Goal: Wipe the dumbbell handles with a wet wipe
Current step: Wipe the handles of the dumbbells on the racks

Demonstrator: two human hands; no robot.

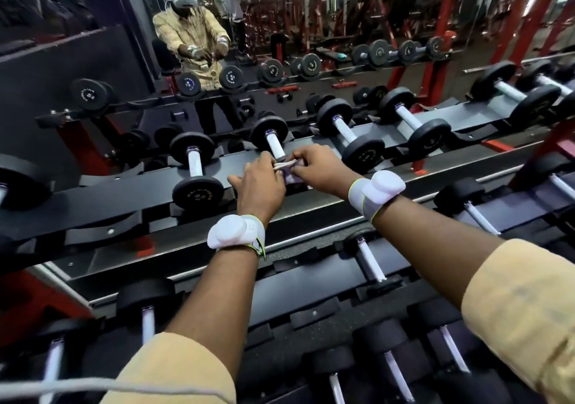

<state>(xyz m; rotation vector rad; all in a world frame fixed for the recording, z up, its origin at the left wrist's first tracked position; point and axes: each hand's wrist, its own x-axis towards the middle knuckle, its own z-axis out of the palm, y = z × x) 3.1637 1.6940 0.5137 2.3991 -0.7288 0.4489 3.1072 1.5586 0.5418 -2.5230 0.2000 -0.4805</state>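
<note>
Your left hand [261, 184] and right hand [322, 167] both pinch the wet wipe [286, 165] bunched between them, right at the near end of a dumbbell handle [275, 146] on the rack [93, 198] top shelf.

Wall mirror [342, 14], tiered rack [93, 198] — black (red legs [77, 150])

wall: mirror [342, 5] | rack [93, 198]: black, tiered | uprights [443, 24]: red | light: dim

Lettering on dumbbell [198, 192] (blurred), unreadable
</note>
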